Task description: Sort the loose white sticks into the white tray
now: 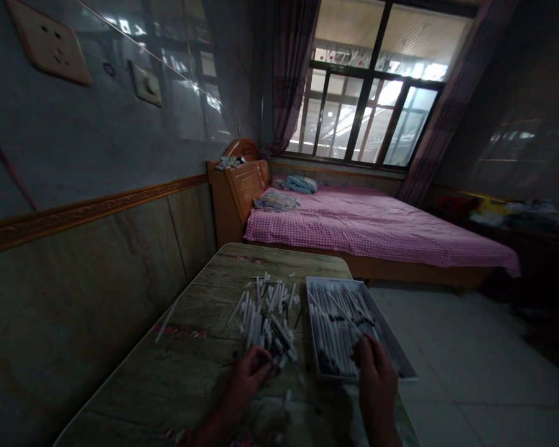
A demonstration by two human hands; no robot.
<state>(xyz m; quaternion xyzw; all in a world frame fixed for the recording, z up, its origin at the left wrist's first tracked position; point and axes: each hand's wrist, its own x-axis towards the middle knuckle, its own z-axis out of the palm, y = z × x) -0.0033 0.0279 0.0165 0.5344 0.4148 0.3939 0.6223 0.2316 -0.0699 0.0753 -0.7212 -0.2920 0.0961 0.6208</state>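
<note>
A low table bears a loose pile of white pen parts, slim tubes with some black and clear pieces among them. My left hand is at the near edge of this pile, its fingers curled together; what they hold is hidden. To the right, a shallow white box contains rows of white pens with dark ends. Over the box's right part, my right hand has its fingers closed, and a slim pale pen seems to run from the fingertips toward the upper left.
A single white tube lies toward the table's left edge. Beyond the table stands a bed with a pink checked sheet and a wooden headboard. The tiled wall runs along the left; pale floor tiles lie to the right.
</note>
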